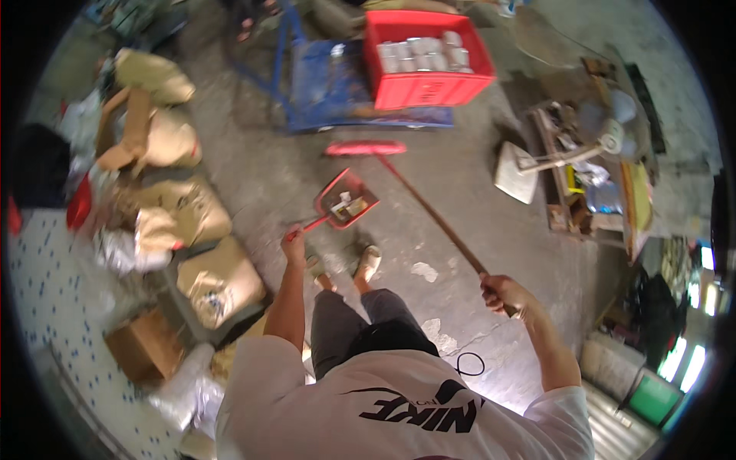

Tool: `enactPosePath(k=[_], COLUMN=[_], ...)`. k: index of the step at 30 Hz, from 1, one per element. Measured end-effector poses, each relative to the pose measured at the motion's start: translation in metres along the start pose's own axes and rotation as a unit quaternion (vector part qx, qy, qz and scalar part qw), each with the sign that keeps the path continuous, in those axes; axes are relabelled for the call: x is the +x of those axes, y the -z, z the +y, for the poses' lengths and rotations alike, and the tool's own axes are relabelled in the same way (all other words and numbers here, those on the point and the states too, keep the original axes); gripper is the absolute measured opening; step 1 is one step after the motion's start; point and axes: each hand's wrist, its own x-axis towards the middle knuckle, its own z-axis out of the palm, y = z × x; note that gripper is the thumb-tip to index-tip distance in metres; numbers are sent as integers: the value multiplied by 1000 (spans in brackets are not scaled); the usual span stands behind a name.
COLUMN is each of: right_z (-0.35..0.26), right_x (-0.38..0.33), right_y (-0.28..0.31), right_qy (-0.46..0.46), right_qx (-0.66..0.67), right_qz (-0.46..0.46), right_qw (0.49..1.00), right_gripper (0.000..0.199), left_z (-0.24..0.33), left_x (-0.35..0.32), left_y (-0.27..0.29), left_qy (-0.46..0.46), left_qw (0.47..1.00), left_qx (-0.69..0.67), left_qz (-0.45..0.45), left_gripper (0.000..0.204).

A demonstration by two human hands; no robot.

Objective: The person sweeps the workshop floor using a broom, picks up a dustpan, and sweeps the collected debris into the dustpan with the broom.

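My left hand [293,244] is closed round the handle of a red dustpan [336,185], which is held low, ahead of my feet. Some pale and yellowish scraps [349,206] lie in the pan. Out to the right, my right hand [506,295] grips the upper end of a long brown broom handle [433,215]. That handle slants forward and left to a red broom head [366,148] on the concrete floor, a little beyond the dustpan and apart from it.
Ahead stands a blue platform cart [330,84] bearing a red crate [433,90] of pale packages. Brown sacks [218,280] and an open carton [123,130] line the left. At right are a cluttered wooden shelf [558,207] and a white-seated stool [515,175]. A dark cable loop [471,363] lies behind me.
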Motion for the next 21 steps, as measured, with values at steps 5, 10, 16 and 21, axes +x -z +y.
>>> enactPosePath(k=[5, 10, 16, 21], right_z=[-27, -4, -4, -57], right_x=[119, 187, 149, 21], right_y=[-47, -162, -250, -172], right_qy=[61, 78, 14, -68], right_qx=[16, 81, -24, 149], right_qz=[15, 8, 35, -84], right_qw=[998, 994, 999, 983], right_gripper=[33, 32, 26, 26], left_z=[53, 58, 32, 0], left_x=[-44, -51, -22, 28], left_y=[56, 127, 169, 198], left_qy=[91, 85, 67, -9], left_qw=[990, 981, 981, 988], left_qx=[-95, -117, -78, -38], left_qz=[42, 132, 166, 151], left_gripper=[18, 19, 20, 13])
